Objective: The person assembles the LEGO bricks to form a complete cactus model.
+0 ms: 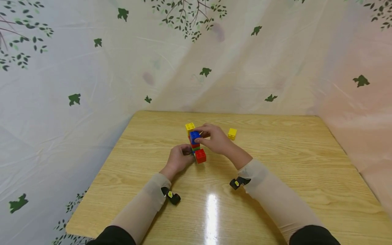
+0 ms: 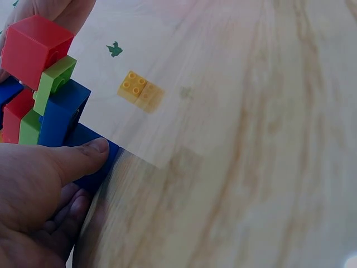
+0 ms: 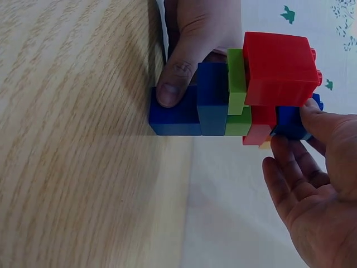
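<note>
A tower of toy building bricks stands on the table between both hands. At its foot, my left hand (image 1: 178,158) grips the bottom blue brick (image 3: 177,121), thumb pressed on its side. Above that come another blue brick (image 3: 212,100), thin green bricks (image 3: 236,84) and red ones. One red brick (image 1: 200,156) juts out toward me. Near the top, my right hand (image 1: 215,139) pinches a blue brick (image 1: 194,137) between thumb and fingers, right against the red layer. Behind it a yellow brick (image 1: 190,127) shows at the tower's top. The left fingers are partly hidden behind the tower.
A loose yellow brick (image 1: 232,134) lies on the wooden table (image 1: 281,163), to the right of the tower and beyond the right wrist. Behind the table's far edge hangs a pale cloth (image 1: 171,68) with leaf prints. Both wrists carry small black cameras.
</note>
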`<state>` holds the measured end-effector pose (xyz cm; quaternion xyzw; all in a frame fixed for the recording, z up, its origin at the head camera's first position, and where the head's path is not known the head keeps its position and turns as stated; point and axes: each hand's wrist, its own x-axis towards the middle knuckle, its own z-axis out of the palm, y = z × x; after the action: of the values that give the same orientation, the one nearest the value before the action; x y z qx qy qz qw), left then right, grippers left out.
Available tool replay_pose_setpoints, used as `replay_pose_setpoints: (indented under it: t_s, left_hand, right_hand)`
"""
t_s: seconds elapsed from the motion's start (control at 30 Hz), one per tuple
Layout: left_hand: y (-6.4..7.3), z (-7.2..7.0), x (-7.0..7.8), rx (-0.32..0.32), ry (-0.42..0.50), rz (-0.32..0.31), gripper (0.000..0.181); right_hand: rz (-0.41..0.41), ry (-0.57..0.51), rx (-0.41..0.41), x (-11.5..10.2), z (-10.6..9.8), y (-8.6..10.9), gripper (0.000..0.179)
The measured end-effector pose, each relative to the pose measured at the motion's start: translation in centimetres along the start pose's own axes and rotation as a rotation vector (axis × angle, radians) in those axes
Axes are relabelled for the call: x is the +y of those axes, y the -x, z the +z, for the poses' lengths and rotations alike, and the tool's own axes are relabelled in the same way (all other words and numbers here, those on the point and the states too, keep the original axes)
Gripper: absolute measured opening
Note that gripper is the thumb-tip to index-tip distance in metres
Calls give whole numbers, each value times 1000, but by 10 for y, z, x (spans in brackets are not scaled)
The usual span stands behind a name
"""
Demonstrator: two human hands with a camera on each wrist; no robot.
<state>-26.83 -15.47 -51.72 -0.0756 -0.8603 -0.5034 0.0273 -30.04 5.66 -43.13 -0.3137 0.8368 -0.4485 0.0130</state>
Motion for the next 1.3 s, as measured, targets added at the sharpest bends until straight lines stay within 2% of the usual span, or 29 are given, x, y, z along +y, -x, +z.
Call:
replay_pose_setpoints:
  t_s: [0.3, 0.97, 1.3]
  left_hand:
    - [1, 0, 3, 2, -3, -13, 26]
    - [-3, 0, -2, -8, 8, -11, 27]
    - [-1, 1, 1, -11, -2, -17, 23]
  right_hand:
    - [-19, 78, -64, -1, 0, -3, 40]
    - [-33, 79, -18, 5, 7, -5, 41]
    - [-8, 59, -12, 6, 7, -4, 42]
